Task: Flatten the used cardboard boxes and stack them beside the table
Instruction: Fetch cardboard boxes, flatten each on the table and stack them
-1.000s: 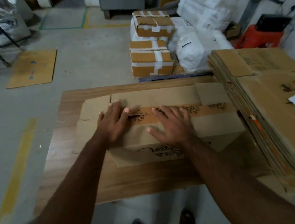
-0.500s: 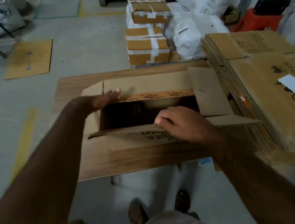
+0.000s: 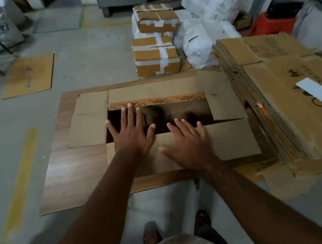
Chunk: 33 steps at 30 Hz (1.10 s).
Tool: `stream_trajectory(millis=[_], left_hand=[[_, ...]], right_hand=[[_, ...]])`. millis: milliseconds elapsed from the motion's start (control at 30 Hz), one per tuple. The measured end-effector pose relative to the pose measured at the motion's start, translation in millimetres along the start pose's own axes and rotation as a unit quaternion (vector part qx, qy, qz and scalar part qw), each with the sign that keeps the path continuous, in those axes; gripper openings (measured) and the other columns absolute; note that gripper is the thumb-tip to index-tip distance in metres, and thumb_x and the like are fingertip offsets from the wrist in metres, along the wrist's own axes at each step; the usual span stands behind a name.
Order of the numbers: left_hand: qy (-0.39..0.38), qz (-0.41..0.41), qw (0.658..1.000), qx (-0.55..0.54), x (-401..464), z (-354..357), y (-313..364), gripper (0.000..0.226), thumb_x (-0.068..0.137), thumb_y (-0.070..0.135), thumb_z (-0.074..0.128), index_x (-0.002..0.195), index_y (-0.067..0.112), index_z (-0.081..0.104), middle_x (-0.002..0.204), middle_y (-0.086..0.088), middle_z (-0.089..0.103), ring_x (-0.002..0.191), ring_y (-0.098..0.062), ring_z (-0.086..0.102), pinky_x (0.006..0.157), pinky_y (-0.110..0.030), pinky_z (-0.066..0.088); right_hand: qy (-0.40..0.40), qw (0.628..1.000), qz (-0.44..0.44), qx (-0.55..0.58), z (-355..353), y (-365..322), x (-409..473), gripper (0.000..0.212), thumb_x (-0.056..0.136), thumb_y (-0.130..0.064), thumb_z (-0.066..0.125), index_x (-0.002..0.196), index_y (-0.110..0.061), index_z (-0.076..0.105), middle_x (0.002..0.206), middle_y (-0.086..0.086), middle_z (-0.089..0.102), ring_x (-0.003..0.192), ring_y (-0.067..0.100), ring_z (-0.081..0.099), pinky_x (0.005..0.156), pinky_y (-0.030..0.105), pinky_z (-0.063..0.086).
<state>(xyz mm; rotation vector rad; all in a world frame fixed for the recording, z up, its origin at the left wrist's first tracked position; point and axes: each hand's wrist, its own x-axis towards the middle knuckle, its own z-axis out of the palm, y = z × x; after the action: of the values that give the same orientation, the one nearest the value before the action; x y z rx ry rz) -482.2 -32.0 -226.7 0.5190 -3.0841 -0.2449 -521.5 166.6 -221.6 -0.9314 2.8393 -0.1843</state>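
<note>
A brown cardboard box (image 3: 228,139) stands on the wooden table (image 3: 74,175), its top flaps folded outward and its dark inside showing. Orange printed tape runs along the far flap. My left hand (image 3: 131,131) is spread flat with straight fingers over the opening, its palm at the near flap's left end. My right hand (image 3: 188,143) lies flat with fingers spread on the near flap. A tall stack of flattened boxes (image 3: 288,91) stands right of the table.
Taped brown parcels (image 3: 155,60) and white sacks (image 3: 198,44) lie on the floor behind the table. A flat cardboard sheet (image 3: 28,75) rests on the floor far left. An orange stool (image 3: 270,24) stands at the back right. My feet show below the table's near edge.
The box's top was closed under both hands, then the flaps were pulled apart. Now all flaps lie outward and both hands are flat near the front flap.
</note>
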Motion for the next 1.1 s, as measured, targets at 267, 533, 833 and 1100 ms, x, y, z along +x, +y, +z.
stream_trajectory(millis=[267,533,833,1100], left_hand=[[-0.025,0.006,0.998,-0.058,12,5,8,0.086,0.096,0.073,0.018,0.163,0.022,-0.002,0.166,0.006,-0.028,0.154,-0.017,-0.021,0.118,-0.066,0.023],[-0.029,-0.004,0.999,-0.026,19,12,4,0.101,0.084,0.080,0.004,0.163,0.019,-0.002,0.166,0.006,-0.028,0.153,-0.014,-0.022,0.117,-0.060,0.026],[-0.070,-0.013,0.997,-0.001,24,10,12,0.085,0.080,0.083,0.005,0.153,0.048,-0.023,0.161,0.006,-0.037,0.150,-0.017,-0.026,0.118,-0.063,0.018],[-0.075,-0.067,0.995,0.011,23,11,41,0.093,0.082,0.079,0.013,0.158,0.036,-0.021,0.162,-0.002,-0.038,0.152,-0.022,-0.025,0.120,-0.060,0.015]], right_hand=[[0.048,0.993,0.104,-0.013,-42,38,28,0.082,0.103,-0.064,0.029,0.162,-0.010,0.018,0.170,0.022,-0.002,0.157,0.035,-0.004,0.126,0.052,0.007],[0.087,0.965,0.247,-0.031,-73,154,36,0.090,0.097,-0.066,0.042,0.162,-0.009,0.014,0.169,0.021,0.009,0.156,0.039,0.007,0.126,0.055,0.008],[0.034,0.946,0.217,0.237,-36,197,33,0.100,0.095,-0.050,0.065,0.164,-0.012,0.003,0.170,0.015,0.007,0.156,0.034,0.014,0.122,0.052,0.026],[0.059,0.996,0.050,0.034,-48,156,47,0.093,0.099,-0.061,0.045,0.163,-0.016,-0.005,0.171,0.008,-0.010,0.158,0.028,-0.007,0.124,0.056,0.001]])
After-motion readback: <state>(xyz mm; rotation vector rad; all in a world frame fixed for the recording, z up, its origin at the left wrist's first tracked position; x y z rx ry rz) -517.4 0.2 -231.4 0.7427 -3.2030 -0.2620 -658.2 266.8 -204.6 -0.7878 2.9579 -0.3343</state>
